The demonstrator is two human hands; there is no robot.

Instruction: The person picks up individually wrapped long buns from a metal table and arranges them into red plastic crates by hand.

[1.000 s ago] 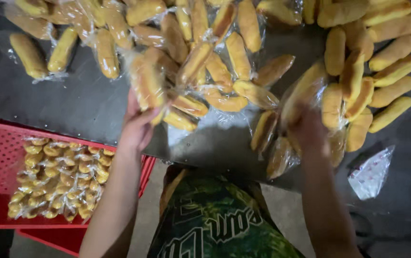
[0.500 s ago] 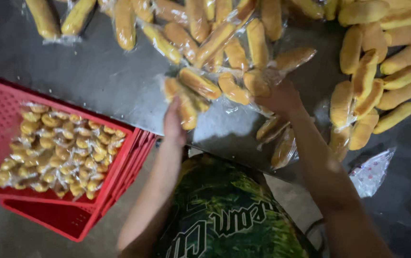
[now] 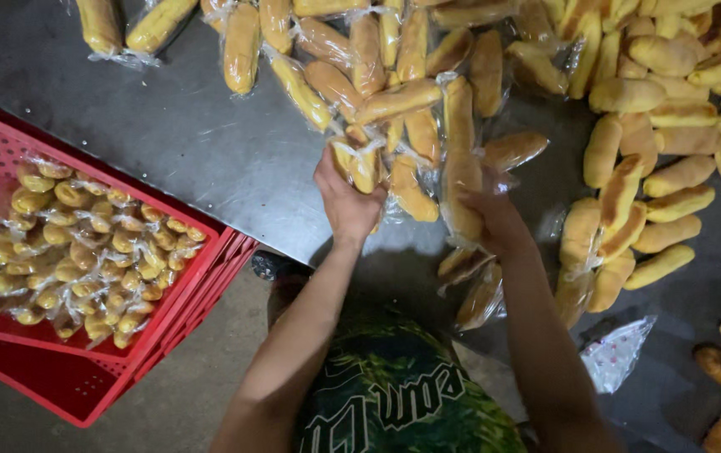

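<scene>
fingers: left hand [image 3: 345, 200] grips bagged buns [image 3: 359, 164] | right hand [image 3: 494, 220] grips bagged roll [image 3: 461, 176]

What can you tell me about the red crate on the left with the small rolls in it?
The red crate is a shallow plastic tray with perforated walls and floor, sitting at the left edge of the grey metal table. It seems to be nested on at least one more red crate beneath it, slightly offset. Inside lies a clear bag of small golden rolls, filling much of the floor. Its far left side runs out of view. Neither hand touches it.
</scene>
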